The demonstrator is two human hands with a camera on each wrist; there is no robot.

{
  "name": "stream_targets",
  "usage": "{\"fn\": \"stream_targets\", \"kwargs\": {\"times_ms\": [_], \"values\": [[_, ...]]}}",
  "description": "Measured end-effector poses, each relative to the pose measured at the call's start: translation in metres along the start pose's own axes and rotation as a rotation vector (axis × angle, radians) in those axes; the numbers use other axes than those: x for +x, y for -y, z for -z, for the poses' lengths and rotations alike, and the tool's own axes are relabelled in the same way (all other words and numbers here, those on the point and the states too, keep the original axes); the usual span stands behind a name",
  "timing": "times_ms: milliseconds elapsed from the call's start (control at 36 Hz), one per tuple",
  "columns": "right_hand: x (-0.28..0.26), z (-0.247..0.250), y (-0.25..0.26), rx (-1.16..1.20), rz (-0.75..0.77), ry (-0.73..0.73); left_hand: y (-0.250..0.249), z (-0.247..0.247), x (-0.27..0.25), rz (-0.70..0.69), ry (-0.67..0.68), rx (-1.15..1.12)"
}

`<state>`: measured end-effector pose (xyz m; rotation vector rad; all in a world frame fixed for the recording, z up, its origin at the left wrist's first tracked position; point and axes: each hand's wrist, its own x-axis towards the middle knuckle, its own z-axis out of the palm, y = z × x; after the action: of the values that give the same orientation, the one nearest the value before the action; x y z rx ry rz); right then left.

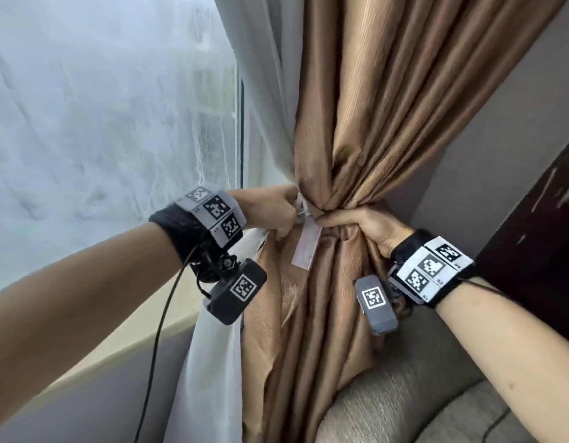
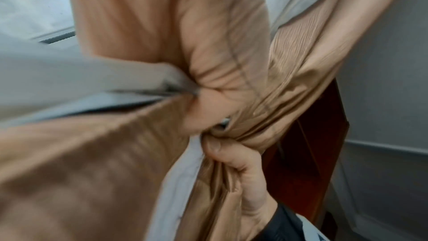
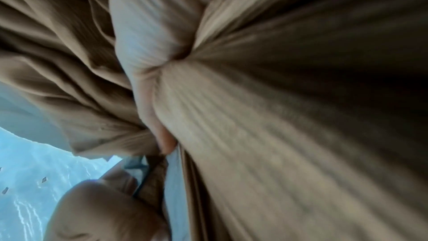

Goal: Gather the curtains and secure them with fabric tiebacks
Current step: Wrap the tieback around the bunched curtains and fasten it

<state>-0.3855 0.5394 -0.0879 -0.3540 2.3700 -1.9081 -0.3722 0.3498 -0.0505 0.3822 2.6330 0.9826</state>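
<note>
Right hand (image 1: 368, 230) clenches the gathered brown curtain (image 1: 372, 123); left hand (image 1: 272, 208) apparently pinches the tieback (image 1: 305, 247). Fogged window (image 1: 101, 107) at left, grey sofa (image 1: 404, 407) below.

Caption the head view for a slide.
Left hand and right hand grip the brown curtain; a pale tieback end hangs loose.

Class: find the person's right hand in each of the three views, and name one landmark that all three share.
Head: right hand right of centre, gripping the gathered brown curtain.
Left wrist: lower centre, thumb up, gripping the folds.
Right wrist: only what seems a fingertip, left of centre.
Shared landmark: the curtain's pinched waist.
</note>
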Motion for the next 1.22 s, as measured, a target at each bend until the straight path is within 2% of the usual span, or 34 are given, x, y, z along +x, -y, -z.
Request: {"fn": "stream_targets", "kwargs": {"times_ms": [194, 472, 639, 750, 917, 1083, 1222], "values": [[0.008, -0.002, -0.002, 0.032, -0.006, 0.073, -0.007, -0.002, 0.007, -0.097, -0.127, 0.193], [0.018, -0.012, -0.002, 0.096, -0.021, 0.071, -0.003, -0.010, 0.008, 0.007, -0.153, 0.009], [0.024, -0.013, -0.002, 0.067, -0.002, -0.013, -0.010, -0.010, 0.004, 0.017, -0.155, 0.001], [0.024, -0.010, -0.002, 0.087, -0.048, -0.003, -0.002, -0.001, 0.002, 0.042, -0.173, 0.132], [0.022, -0.008, 0.000, 0.114, -0.073, -0.003, 0.010, 0.009, -0.014, -0.048, -0.286, 0.590], [0.020, -0.011, 0.002, 0.149, -0.126, -0.002, 0.022, 0.023, -0.029, -0.063, -0.295, 0.585], [0.017, -0.009, 0.001, 0.157, -0.128, -0.027, 0.042, 0.029, -0.031, -0.112, -0.421, 0.518]]}}
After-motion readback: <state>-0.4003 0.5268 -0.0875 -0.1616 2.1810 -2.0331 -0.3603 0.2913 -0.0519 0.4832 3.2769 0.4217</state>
